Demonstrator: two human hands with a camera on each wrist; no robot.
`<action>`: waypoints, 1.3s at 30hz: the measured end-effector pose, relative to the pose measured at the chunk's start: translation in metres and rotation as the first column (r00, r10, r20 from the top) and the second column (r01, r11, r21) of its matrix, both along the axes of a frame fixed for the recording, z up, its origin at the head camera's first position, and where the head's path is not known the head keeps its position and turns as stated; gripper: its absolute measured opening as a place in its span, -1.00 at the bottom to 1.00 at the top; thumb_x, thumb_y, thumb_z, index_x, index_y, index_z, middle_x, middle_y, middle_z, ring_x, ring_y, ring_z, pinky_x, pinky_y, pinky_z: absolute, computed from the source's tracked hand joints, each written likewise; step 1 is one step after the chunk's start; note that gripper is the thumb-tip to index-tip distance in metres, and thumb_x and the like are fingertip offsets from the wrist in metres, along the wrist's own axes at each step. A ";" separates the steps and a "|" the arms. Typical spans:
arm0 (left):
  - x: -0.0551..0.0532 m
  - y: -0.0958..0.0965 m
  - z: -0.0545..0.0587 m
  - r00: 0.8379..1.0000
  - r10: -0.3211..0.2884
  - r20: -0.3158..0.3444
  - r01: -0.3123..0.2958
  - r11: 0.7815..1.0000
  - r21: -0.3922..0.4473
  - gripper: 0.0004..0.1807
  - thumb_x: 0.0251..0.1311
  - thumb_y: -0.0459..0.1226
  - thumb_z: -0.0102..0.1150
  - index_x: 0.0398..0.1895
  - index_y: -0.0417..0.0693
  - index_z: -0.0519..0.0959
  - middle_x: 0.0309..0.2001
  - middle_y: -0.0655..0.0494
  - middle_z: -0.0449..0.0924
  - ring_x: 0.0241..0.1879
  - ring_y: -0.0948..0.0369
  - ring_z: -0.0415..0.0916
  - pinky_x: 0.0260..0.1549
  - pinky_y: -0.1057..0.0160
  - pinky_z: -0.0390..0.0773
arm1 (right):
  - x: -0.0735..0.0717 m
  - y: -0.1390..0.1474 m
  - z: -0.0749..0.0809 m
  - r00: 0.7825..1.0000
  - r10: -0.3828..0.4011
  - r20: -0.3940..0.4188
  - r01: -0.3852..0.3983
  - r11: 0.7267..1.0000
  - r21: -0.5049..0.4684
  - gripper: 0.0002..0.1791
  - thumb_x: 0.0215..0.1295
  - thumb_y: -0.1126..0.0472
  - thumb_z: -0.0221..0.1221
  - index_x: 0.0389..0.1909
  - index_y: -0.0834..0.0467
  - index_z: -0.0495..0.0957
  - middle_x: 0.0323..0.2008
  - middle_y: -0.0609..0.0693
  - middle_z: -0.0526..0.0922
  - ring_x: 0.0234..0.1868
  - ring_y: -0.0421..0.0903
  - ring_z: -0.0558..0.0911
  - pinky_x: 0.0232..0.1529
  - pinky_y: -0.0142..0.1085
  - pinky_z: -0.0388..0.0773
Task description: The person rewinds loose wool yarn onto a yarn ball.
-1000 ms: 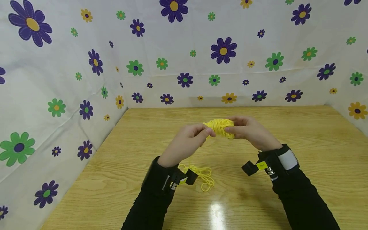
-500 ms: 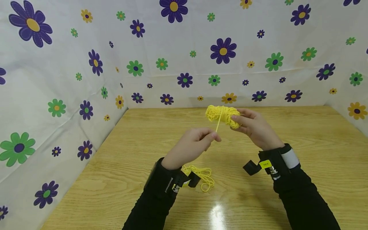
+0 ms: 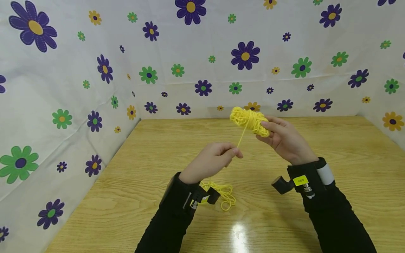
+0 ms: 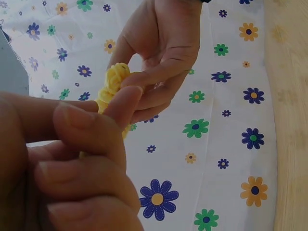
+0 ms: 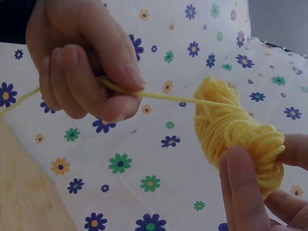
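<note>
A wound bundle of yellow cord (image 3: 248,120) is held up above the table by my right hand (image 3: 286,142), whose thumb and fingers grip its right end. From the bundle's wrapped middle a single taut strand (image 5: 166,97) runs down to my left hand (image 3: 212,160). There the thumb and index finger pinch it, with the other fingers curled, as the right wrist view shows. Loose loops of the same cord (image 3: 226,193) lie on the table below, partly behind my left wrist. In the left wrist view the bundle (image 4: 115,79) is mostly hidden by my left fingers.
The wooden table (image 3: 126,196) runs back to a white cloth (image 3: 190,56) printed with flowers, which hangs behind it and along both sides. A black strap with a small camera (image 3: 281,184) is on my right wrist, and a similar one (image 3: 212,195) on my left.
The right hand has lifted the bundle up and to the right, away from the left hand. A strand now stretches between them. My left hand has shifted slightly right and down.
</note>
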State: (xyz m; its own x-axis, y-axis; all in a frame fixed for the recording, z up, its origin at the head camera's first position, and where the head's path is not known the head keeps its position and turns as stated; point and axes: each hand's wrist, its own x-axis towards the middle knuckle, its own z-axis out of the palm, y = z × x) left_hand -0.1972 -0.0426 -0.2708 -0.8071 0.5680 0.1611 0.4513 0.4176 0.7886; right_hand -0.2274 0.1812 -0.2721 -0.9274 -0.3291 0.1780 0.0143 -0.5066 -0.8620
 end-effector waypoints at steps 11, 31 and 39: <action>-0.005 -0.002 -0.003 1.000 0.016 0.021 -0.015 1.000 -0.013 -0.70 0.42 -0.27 -0.20 -0.18 -0.14 0.59 -0.62 0.11 0.30 -0.73 0.24 0.08 -0.69 0.30 0.14 | 0.001 0.005 -0.001 0.991 0.132 0.002 -0.131 0.986 -0.099 -0.78 0.39 0.39 -0.08 -0.08 0.27 0.51 -0.16 0.11 0.50 -0.21 -0.08 0.59 -0.19 -0.38 0.57; -0.010 -0.008 -0.005 0.997 0.060 0.048 -0.060 0.998 0.004 -0.72 0.43 -0.20 -0.20 -0.27 -0.09 0.53 -0.65 0.11 0.18 -0.70 0.22 0.05 -0.62 0.25 0.15 | 0.002 0.012 -0.002 0.919 0.381 -0.097 -0.375 0.924 0.078 -0.78 0.39 0.30 -0.08 -0.11 0.28 0.49 -0.22 0.07 0.50 -0.26 -0.11 0.51 -0.26 -0.38 0.55; -0.011 -0.008 -0.004 0.997 0.077 0.010 -0.078 0.997 0.017 -0.71 0.42 -0.19 -0.18 -0.31 -0.11 0.53 -0.62 0.10 0.20 -0.69 0.21 0.07 -0.58 0.25 0.17 | -0.003 0.014 -0.006 0.827 0.506 -0.246 -0.457 0.859 0.231 -0.75 0.39 0.33 -0.11 -0.06 0.27 0.50 -0.25 0.02 0.56 -0.33 -0.17 0.54 -0.32 -0.41 0.55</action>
